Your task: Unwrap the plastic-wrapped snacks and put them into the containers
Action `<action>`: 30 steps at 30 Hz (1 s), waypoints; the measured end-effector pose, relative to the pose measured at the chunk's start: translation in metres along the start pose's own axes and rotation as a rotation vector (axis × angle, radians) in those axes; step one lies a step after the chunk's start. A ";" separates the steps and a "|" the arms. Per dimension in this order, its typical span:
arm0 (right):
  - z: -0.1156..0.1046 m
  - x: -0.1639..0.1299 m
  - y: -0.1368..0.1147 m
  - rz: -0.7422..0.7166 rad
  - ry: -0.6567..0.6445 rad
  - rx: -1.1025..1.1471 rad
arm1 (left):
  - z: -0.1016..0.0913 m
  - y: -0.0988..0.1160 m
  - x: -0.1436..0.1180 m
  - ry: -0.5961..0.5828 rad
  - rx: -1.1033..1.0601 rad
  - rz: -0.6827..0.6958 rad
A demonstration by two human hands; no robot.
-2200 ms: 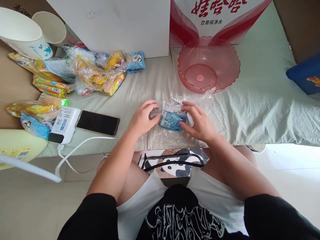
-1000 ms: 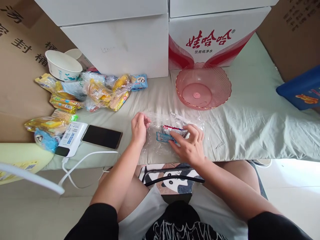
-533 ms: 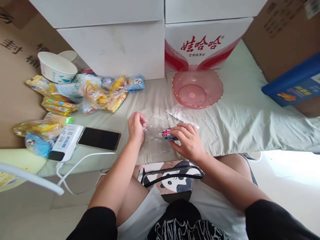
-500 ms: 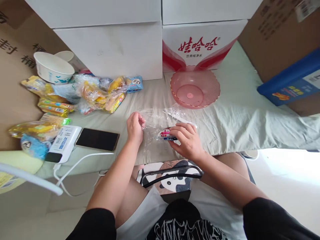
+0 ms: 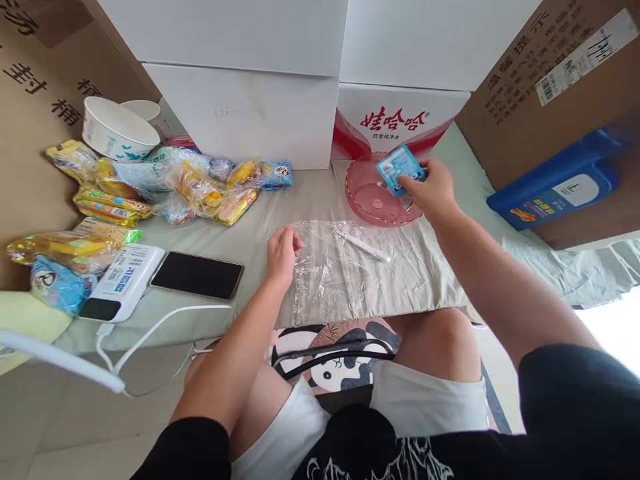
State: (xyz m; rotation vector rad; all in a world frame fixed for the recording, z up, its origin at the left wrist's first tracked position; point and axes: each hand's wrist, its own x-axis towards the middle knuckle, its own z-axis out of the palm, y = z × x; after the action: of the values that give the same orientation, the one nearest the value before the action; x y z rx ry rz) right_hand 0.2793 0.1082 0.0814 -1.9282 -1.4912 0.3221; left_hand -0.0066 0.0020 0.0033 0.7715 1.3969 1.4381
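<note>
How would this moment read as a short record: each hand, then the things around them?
Right hand: holds a blue packet above the bowl
Left hand: fingers curled at the left edge of the clear film; grip unclear
Bowl: pink, see-through, in front of the red-and-white box
Film: spread on the cloth; a white stick on or in it, cannot tell
Left side: snacks, phone, paper tubs
Right side: blue jug, lying tilted

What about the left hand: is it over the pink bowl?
No, the left hand is at the edge of the clear plastic, apart from the pink bowl.
</note>
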 end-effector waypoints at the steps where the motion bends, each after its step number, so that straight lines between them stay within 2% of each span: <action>1: 0.006 0.015 -0.002 0.007 -0.046 -0.081 | 0.000 0.000 0.000 -0.003 0.006 0.004; 4: 0.017 0.035 -0.008 -0.057 -0.165 -0.247 | -0.001 0.000 0.000 -0.004 0.024 0.004; 7: 0.017 0.024 -0.013 -0.197 -0.111 -0.314 | -0.005 0.000 -0.001 -0.008 0.033 0.017; 9: 0.013 0.001 -0.013 -0.307 -0.024 -0.240 | -0.008 0.000 -0.002 -0.020 0.037 0.023; 12: 0.010 -0.052 -0.004 -0.433 0.076 0.026 | -0.011 0.001 -0.003 -0.062 0.058 0.002; 15: 0.019 -0.105 0.014 -0.472 -0.015 0.206 | -0.013 0.002 -0.004 -0.150 0.069 -0.014; 18: 0.035 -0.135 0.033 -0.475 -0.126 0.194 | -0.016 0.004 -0.005 -0.280 0.037 -0.052; 21: 0.045 -0.141 0.048 -0.515 -0.292 0.132 | -0.019 0.010 -0.009 -0.443 0.009 -0.167; 23: 0.049 -0.140 0.053 -0.539 -0.349 0.104 | -0.021 0.014 -0.012 -0.544 0.003 -0.254; 28: 0.057 -0.142 0.055 -0.530 -0.268 0.049 | -0.023 0.017 -0.010 -0.700 -0.033 -0.413; 30: 0.060 -0.143 0.055 -0.534 -0.275 0.045 | -0.022 0.014 -0.007 -0.755 -0.052 -0.451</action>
State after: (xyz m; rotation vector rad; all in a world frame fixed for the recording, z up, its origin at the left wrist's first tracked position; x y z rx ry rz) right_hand 0.2422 -0.0098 -0.0273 -1.4165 -2.0870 0.3800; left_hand -0.0276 -0.0111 0.0152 0.7873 0.8591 0.7089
